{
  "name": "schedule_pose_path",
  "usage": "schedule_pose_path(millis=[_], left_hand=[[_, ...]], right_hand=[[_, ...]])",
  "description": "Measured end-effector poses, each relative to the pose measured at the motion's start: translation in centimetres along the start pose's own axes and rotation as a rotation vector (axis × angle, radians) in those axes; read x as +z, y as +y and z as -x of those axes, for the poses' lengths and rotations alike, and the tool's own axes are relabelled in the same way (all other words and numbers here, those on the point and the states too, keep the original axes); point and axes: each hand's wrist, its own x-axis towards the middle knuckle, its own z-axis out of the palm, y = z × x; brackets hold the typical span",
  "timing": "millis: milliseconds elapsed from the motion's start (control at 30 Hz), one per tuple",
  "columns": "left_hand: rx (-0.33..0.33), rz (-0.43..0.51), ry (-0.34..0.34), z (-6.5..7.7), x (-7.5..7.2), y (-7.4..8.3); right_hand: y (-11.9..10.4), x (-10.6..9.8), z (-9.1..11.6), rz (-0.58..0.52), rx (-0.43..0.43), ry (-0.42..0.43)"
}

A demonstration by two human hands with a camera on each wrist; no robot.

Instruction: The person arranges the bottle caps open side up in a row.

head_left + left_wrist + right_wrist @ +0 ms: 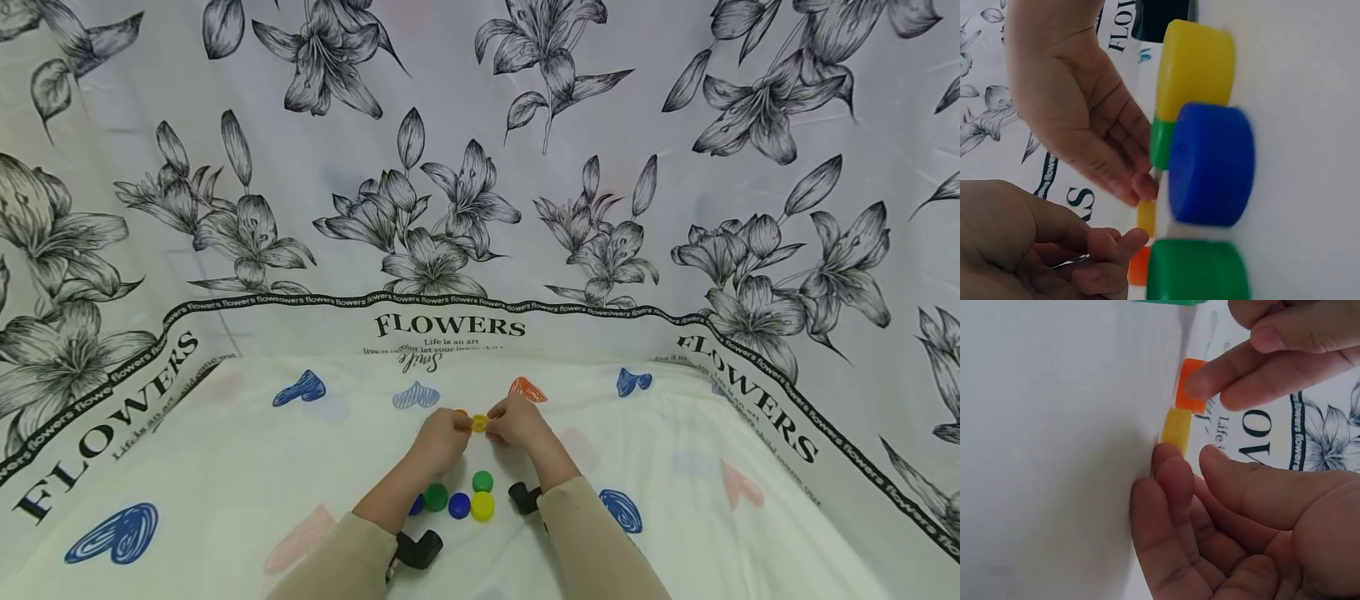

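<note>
At the far middle of the cloth, a small round yellow cap (478,424) lies between my two hands. My right hand (520,423) has its fingertips at the near side of that cap, with the thumb standing apart in the right wrist view. An orange cap (1191,385) sits beside the yellow one. Fingers of my left hand (440,442) stretch across the orange cap in the right wrist view, touching or nearly touching it. Neither hand curls around a cap.
Closer in lie a green cap (483,481), a larger yellow cap (482,507), a blue cap (460,505) and another green cap (435,497). A second blue cap (417,505) is partly behind the left forearm. A flower-printed curtain (450,208) hangs behind the white cloth (225,467).
</note>
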Motion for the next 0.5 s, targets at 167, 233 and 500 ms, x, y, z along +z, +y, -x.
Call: schedule_pose_path(millis=[167, 233, 500], left_hand=[[-0.021, -0.051, 0.042, 0.3, -2.1, 0.0], [-0.035, -0.081, 0.048, 0.4, -2.9, -0.1], [0.067, -0.213, -0.142, 1.5, -3.6, 0.3]], right_hand=[[-0.7, -0.4, 0.1, 0.043, 0.013, -0.024], [-0.8, -0.7, 0.3, 0.074, -0.005, -0.038], [-1.0, -2.1, 2.8, 0.235, -0.096, -0.15]])
